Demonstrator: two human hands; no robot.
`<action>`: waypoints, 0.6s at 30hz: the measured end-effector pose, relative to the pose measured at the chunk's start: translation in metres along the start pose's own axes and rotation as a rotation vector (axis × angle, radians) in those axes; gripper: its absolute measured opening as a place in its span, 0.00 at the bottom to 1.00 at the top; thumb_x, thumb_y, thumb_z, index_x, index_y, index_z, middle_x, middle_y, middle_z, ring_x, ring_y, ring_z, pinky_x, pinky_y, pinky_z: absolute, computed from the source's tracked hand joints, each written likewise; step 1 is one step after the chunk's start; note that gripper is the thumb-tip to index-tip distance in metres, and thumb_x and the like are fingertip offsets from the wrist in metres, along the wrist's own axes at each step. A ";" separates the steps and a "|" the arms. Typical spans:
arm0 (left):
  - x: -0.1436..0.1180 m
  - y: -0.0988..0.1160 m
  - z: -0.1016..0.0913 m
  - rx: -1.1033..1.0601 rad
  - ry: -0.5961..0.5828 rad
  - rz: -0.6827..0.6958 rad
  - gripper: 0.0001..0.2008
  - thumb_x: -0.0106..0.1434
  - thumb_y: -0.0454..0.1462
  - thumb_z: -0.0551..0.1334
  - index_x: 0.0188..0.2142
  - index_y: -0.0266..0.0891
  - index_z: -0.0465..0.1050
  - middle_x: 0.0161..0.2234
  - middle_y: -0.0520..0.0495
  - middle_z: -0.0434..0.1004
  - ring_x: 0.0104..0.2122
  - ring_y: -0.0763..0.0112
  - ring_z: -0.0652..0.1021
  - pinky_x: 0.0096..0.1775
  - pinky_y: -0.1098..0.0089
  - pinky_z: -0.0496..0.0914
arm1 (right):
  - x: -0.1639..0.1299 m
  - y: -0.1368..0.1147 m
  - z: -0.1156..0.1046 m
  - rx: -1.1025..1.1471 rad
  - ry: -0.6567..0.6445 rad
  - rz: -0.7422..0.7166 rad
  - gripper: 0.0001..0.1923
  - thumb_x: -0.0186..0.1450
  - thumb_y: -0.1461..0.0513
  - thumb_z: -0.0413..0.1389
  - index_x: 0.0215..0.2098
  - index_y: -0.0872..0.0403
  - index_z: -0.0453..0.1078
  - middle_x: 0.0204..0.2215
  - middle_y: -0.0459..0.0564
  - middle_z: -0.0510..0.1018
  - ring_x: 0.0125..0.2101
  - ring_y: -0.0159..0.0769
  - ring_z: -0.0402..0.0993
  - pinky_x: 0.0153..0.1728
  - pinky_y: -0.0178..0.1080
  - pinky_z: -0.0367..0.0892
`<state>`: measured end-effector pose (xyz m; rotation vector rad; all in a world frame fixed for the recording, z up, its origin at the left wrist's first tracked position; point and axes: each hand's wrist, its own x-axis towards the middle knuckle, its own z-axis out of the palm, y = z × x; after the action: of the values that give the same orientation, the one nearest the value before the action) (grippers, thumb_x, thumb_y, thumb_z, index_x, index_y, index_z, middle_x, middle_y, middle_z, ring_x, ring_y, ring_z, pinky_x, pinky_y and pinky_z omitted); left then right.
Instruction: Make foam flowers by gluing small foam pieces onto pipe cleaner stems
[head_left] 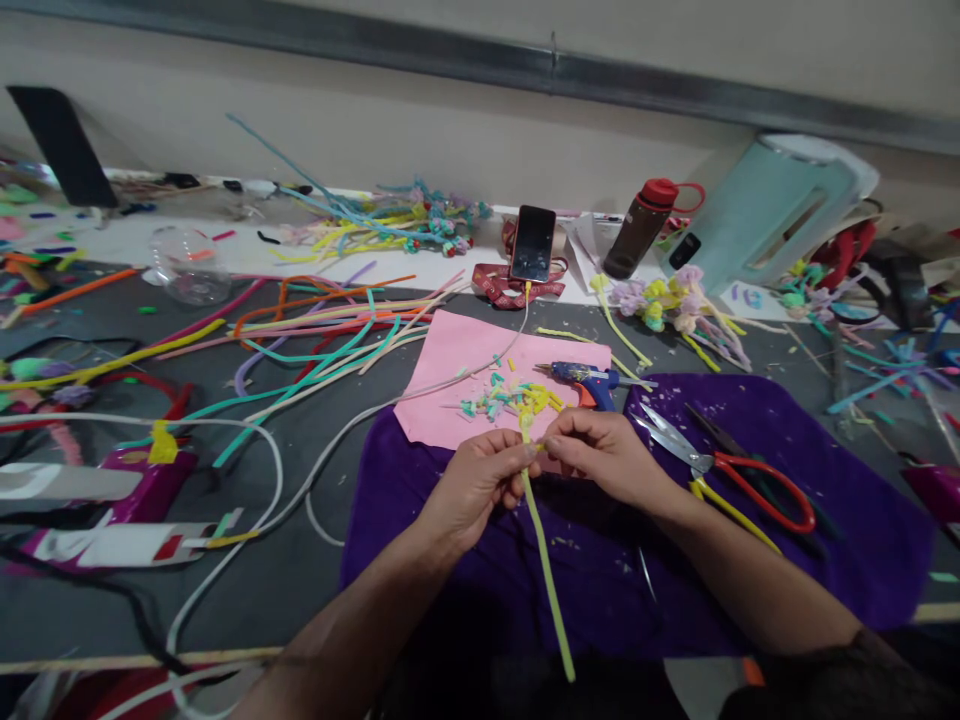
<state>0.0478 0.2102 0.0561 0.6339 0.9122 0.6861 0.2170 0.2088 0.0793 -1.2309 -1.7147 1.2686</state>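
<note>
My left hand [484,480] pinches a yellow-green pipe cleaner stem [546,575], which hangs down toward the front edge. The stem's top, a small yellow knot [526,428], pokes up just above my fingers. My right hand [600,450] is closed in a pinch beside it, fingertips nearly meeting the left ones; a little yellow piece shows between them. Beyond both hands, a pink sheet [442,370] carries a pile of cut pipe cleaner bits [536,398] in yellow, teal and pink. A blue glue gun [589,378] lies at the sheet's right side.
Red-handled scissors [772,485] and yellow-handled pliers [739,515] rest on the purple cloth [862,520]. Long pipe cleaners [330,350] spread leftward. Behind stand a phone [533,245] with a white cable, a bottle [641,230] and a pale blue appliance [772,210]. Power strips [120,490] lie left.
</note>
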 end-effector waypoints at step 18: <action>-0.003 0.001 0.002 0.006 -0.091 -0.013 0.09 0.52 0.37 0.64 0.23 0.34 0.67 0.20 0.52 0.71 0.13 0.86 0.63 0.16 0.80 0.56 | 0.003 0.020 0.002 0.527 -0.200 0.208 0.12 0.60 0.56 0.55 0.26 0.58 0.65 0.17 0.41 0.68 0.12 0.19 0.57 0.12 0.25 0.50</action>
<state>0.0480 0.2080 0.0589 0.6590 0.8335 0.6374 0.2200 0.2127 0.0596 -1.0044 -1.2717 1.8738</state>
